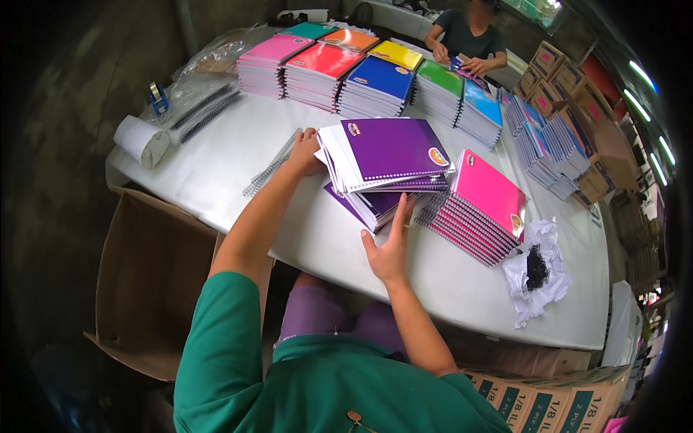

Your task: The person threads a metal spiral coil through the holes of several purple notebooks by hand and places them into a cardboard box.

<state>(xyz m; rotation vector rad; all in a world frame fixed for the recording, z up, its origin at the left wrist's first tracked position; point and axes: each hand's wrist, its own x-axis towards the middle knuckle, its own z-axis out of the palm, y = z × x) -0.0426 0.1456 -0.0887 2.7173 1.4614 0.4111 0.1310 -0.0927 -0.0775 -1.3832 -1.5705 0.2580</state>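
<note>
The skewed, purple-covered paper stack (pixel 395 150) may slide apart if right fingers (pixel 399 220), spread wide against it, slip; left fingers' (pixel 309 137) grip is unclear.

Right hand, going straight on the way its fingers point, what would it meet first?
Most likely the purple notebooks. The right hand points forward at their near side and looks very close or touching; this single view leaves the depth unclear.
</note>
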